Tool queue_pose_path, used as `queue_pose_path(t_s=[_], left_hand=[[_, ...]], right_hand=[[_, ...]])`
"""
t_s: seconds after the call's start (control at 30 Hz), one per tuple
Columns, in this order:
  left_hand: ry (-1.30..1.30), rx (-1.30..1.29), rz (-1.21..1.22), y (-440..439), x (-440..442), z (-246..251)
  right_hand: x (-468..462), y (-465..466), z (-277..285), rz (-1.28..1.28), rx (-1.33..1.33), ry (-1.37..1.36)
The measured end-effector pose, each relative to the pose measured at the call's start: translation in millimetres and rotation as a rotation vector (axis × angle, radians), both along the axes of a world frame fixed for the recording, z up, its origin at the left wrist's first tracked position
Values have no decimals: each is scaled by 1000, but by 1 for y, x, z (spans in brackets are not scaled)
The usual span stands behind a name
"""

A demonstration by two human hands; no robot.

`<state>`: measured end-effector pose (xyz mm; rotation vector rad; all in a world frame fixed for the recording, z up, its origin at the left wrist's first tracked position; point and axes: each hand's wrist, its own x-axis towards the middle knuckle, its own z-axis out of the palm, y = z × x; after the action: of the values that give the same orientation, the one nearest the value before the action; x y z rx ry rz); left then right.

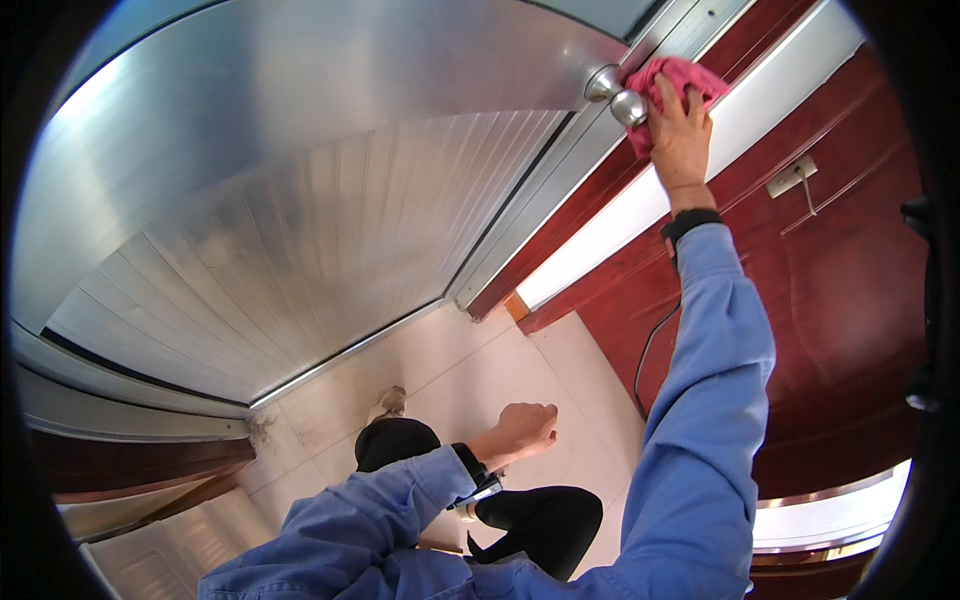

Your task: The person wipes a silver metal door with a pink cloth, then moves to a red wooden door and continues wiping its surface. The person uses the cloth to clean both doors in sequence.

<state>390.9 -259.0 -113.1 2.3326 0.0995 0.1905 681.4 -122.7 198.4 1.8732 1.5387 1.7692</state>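
My right hand (681, 139) reaches up and presses a pink cloth (705, 79) against the door frame, just right of a round metal door knob (628, 107). The knob sits at the edge of a silver metal door (300, 210) with a ribbed lower panel. Some of the cloth hangs down below my fingers, behind the knob. My left hand (525, 431) hovers over the floor in front of my body, its fingers curled closed around nothing that I can see.
Red-brown wood panelling (840, 262) on the right bears a wall socket (791, 176) with a cable. A dark cord (652, 345) runs beside my right sleeve. Pale floor tiles (480, 375) lie below, with my shoe (388, 403) near the door's base. A plastic box (180, 547) stands lower left.
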Motion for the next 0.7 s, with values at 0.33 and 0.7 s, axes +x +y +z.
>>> queue_pose_path(t_s=[0.33, 0.7], left_hand=[[-42, -12, -43, 4, -1, 0], [53, -34, -39, 0, 2, -1]], right_hand=[[-6, -14, 73, 136, 340, -112], [-13, 17, 63, 208, 105, 169]])
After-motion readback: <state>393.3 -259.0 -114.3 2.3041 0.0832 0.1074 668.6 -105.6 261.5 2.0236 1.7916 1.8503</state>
